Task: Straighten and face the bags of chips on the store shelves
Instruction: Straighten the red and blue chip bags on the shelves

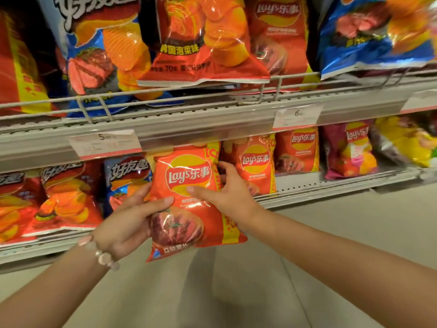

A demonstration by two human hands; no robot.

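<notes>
Head view: two hands hold one red Lay's bag [189, 200] in front of the lower shelf [331, 183].

Left hand [132, 223] grips the bag's left edge, thumb laid across its front above the printed steak and fingers curled behind; a beaded bracelet [100, 253] sits on that wrist. Right hand [227, 197] pinches the bag's right edge, thumb on the front near the logo, fingers wrapped round the back. The bag stands upright, logo facing out, its top edge tucked just under the upper shelf's front rail [189, 129] and its bottom hanging below the lower shelf's front edge. More red Lay's bags [257, 166] stand just beside it towards the shelf's right end, with a purple bag [347, 150] further along. White price tags [106, 144] clip to the rail, and larger bags [205, 39] lean against the upper shelf's wire guard.
</notes>
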